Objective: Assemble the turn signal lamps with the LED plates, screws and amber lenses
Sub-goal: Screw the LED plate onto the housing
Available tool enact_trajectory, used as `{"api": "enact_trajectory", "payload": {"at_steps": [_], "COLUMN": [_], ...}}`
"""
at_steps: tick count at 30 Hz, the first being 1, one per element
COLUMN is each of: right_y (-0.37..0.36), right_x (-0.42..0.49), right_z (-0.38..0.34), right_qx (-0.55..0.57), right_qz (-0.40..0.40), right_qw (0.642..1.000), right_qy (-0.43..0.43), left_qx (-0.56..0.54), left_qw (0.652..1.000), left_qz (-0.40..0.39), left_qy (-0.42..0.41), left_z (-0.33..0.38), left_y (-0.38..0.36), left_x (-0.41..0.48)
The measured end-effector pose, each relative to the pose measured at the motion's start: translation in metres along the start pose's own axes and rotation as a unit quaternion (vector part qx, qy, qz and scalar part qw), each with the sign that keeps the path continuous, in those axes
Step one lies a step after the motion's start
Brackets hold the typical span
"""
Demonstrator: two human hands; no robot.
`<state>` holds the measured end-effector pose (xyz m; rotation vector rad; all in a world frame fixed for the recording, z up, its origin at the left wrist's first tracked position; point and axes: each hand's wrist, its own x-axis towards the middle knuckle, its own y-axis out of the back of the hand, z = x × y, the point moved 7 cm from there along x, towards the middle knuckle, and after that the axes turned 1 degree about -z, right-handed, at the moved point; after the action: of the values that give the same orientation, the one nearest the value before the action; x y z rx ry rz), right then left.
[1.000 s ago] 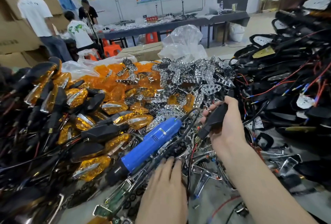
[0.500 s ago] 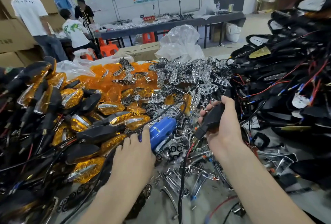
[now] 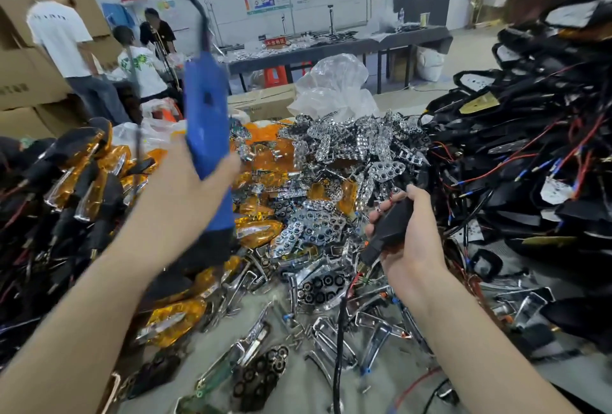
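Raised now, blue screwdriver [image 3: 207, 122] stands upright in left hand [image 3: 185, 188].

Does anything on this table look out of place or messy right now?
Nothing looks broken, but the heaps overlap: a couple of amber lenses lie in the chrome LED plates pile, and loose screws are scattered on the bare table. The blue screwdriver in the left hand is blurred; the right hand grips a black housing.
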<state>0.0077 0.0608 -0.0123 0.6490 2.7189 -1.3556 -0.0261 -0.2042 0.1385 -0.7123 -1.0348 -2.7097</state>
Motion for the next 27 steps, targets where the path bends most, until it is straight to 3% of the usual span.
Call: {"api": "enact_trajectory", "payload": {"at_steps": [1, 3, 6, 8, 11, 14, 17, 27], "right_y": [-0.001, -0.003, -0.006, -0.008, -0.011, -0.015, -0.018, -0.017], "right_x": [-0.001, -0.003, -0.007, -0.009, -0.011, -0.011, -0.012, -0.010], "right_z": [0.002, 0.006, 0.011, 0.014, 0.015, 0.016, 0.016, 0.017], "right_qx": [-0.002, -0.007, -0.010, -0.014, -0.029, -0.054, -0.085, -0.187], "right_qz": [-0.004, -0.009, -0.017, -0.026, -0.042, -0.063, -0.069, -0.069], "right_qw": [1.000, 1.000, 1.000, 1.000, 0.999, 0.997, 0.994, 0.978], "right_qy": [-0.002, -0.006, -0.011, -0.010, -0.005, 0.001, 0.005, 0.057], "left_qx": [-0.122, -0.344, -0.599, -0.687, -0.733, -0.753, -0.751, -0.698], "left_qw": [0.992, 0.936, 0.788, 0.709, 0.651, 0.627, 0.626, 0.673], "left_qz": [0.023, 0.068, 0.106, 0.089, 0.089, 0.095, 0.101, 0.152], "left_qy": [0.003, 0.021, 0.094, 0.134, 0.174, 0.178, 0.186, 0.191], "left_z": [0.005, 0.006, -0.006, -0.011, -0.012, -0.009, -0.009, -0.028], "left_y": [0.009, 0.017, 0.002, -0.021, -0.053, -0.076, -0.089, -0.095], "left_x": [0.008, 0.019, 0.022, 0.017, 0.004, -0.005, -0.009, -0.010]}}
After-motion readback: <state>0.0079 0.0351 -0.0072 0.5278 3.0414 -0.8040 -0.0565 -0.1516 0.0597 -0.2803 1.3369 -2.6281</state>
